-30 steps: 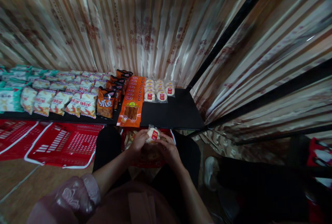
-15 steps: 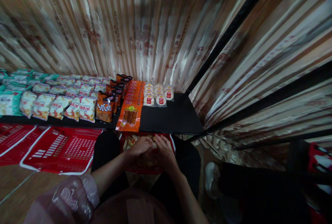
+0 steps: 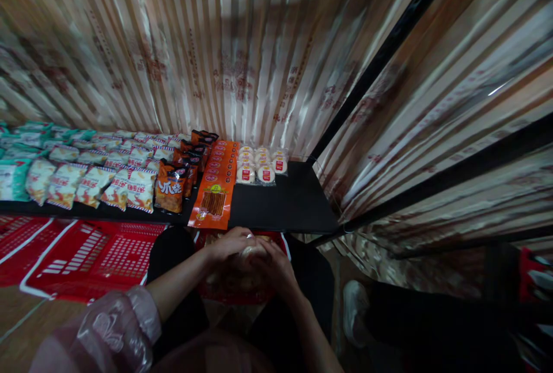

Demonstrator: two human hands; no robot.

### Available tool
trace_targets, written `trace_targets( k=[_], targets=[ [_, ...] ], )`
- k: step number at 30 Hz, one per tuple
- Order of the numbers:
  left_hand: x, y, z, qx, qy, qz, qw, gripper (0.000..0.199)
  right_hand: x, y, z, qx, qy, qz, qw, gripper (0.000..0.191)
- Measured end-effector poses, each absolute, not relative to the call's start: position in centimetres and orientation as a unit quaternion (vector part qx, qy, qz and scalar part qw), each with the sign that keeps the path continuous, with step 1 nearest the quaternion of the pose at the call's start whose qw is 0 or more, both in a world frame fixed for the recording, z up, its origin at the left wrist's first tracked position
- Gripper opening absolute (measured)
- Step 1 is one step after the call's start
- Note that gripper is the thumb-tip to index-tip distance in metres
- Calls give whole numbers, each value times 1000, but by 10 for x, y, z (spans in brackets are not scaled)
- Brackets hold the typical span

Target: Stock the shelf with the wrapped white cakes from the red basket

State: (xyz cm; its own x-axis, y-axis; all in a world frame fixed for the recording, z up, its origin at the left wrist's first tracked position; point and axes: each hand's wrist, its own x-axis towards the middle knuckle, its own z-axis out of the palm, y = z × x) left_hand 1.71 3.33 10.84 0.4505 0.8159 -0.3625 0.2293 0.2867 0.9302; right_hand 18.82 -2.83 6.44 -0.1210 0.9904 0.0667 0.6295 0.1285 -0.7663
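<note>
My left hand (image 3: 232, 243) and my right hand (image 3: 275, 263) meet over a red basket (image 3: 285, 244) between my knees. Between their curled fingers is a pale round snack pack (image 3: 251, 251), its details dark and partly covered. More pale packs fill the basket beneath my hands. Just beyond, on a black shelf (image 3: 285, 208), stand short rows of round white snack packs (image 3: 266, 173) with red labels. To their left lies a long orange snack packet strip (image 3: 212, 185), overhanging the shelf's front edge.
Brown snack bags (image 3: 170, 187), white snack bags (image 3: 140, 188) and green-and-white bags (image 3: 15, 180) line the shelf's left. Below sits another red basket (image 3: 103, 252) with a white handle. A black post (image 3: 367, 85) and striped curtain (image 3: 259, 44) border the shelf. Another person's shoe (image 3: 356, 309) is at right.
The view has tilted up slightly, so the shelf sits lower. My hands have drawn together around a pale round pack, which now shows between them.
</note>
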Motion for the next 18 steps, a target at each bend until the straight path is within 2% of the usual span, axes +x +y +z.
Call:
trace_targets(
  k=[8,13,18],
  targets=[
    [31,54,118,464,507,254,680,15,194,-14,63,-624,-557,359,415,35],
    [43,72,112,439,472,301,703,12,197,2,71,-613,-446,465,457,37],
    [58,87,111,437,454,347,694,9,202,21,76,-615,-380,477,500,42]
  ],
)
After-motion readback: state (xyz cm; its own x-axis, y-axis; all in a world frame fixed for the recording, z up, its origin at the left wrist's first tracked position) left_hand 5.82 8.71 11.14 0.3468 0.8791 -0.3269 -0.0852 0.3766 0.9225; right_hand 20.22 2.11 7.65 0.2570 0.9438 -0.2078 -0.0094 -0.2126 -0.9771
